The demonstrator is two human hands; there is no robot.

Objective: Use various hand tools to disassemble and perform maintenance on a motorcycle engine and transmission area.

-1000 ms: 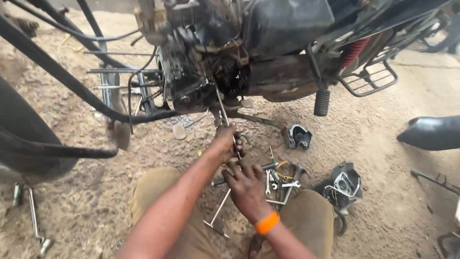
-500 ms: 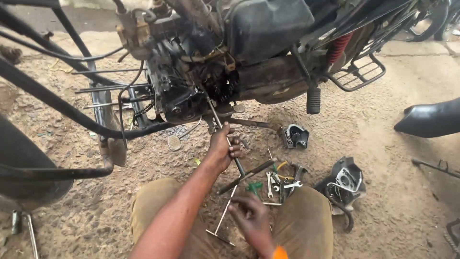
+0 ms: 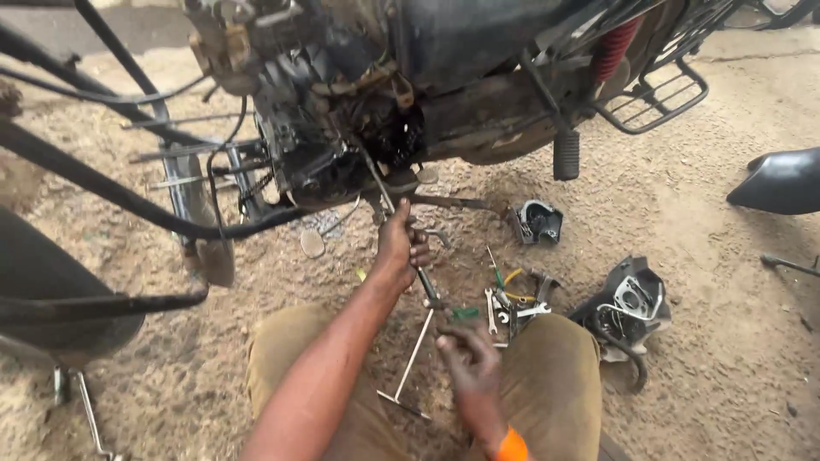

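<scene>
I sit on sandy ground facing a motorcycle engine [image 3: 342,145]. My left hand [image 3: 400,248] is wrapped around a long thin metal tool shaft [image 3: 427,286] that slants up into the underside of the engine. My right hand [image 3: 468,358], with an orange wristband [image 3: 511,446], hovers over my lap with its fingers curled; whether it holds anything is unclear. A T-handle wrench [image 3: 408,367] lies between my knees, just left of the right hand.
A pile of spanners and screwdrivers [image 3: 512,299] lies right of my hands. Two engine cover parts [image 3: 538,222] [image 3: 628,303] rest on the sand beyond it. A footpeg [image 3: 565,154], black frame tubes [image 3: 128,201] and a black seat [image 3: 781,179] surround the spot.
My right hand has drawn back from the tool pile toward my lap. My left hand stays gripped on the tool shaft, and the view has shifted slightly.
</scene>
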